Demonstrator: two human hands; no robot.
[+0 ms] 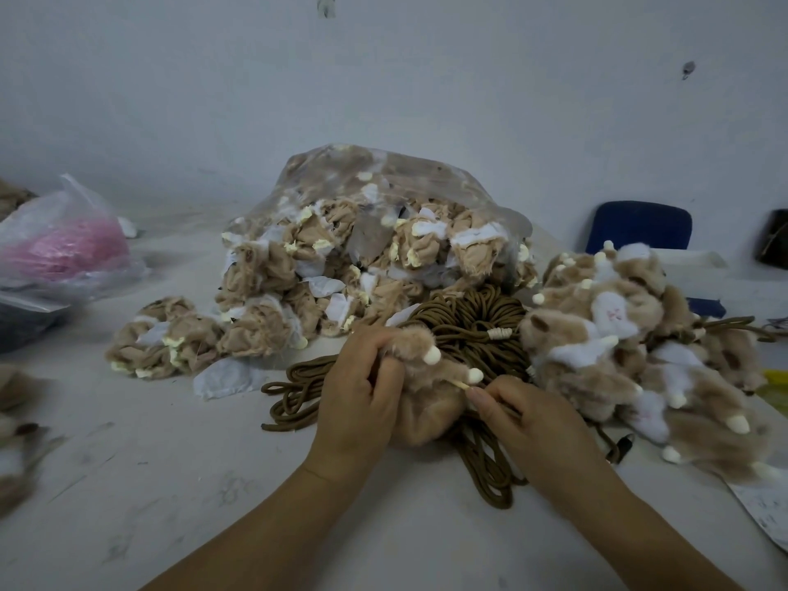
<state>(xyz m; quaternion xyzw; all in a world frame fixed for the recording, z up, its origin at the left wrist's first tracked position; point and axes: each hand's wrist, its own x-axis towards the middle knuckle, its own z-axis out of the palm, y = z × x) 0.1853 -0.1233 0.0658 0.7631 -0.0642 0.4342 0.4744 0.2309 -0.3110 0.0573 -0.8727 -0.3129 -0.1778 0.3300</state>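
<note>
tan plush fur fills the left hand [362, 403], whose fingers curl round the upper part of a small plush toy skin [426, 407]. the right hand [528, 424] pinches a thin pale stick [458, 383] between thumb and fingertips, the stick's far end at one cream-tipped limb of the skin. the skin is at the near middle of the bench [170, 462], over loops of brown cord [473, 322] that spread from under both hands toward the centre.

just behind the cord, a clear plastic bag [383, 172] lies open toward the hands, and inside-out toy skins [324, 266] spill from it. a smaller heap of inside-out skins [166, 334] lies to the left of the bag. along the right edge, touching the cord, is a pile of furry toys [631, 347] with white faces and cream tips. near the far left corner sits a thin bag with pink contents [64, 245]. beyond the right edge a blue chair back [639, 226] shows.
</note>
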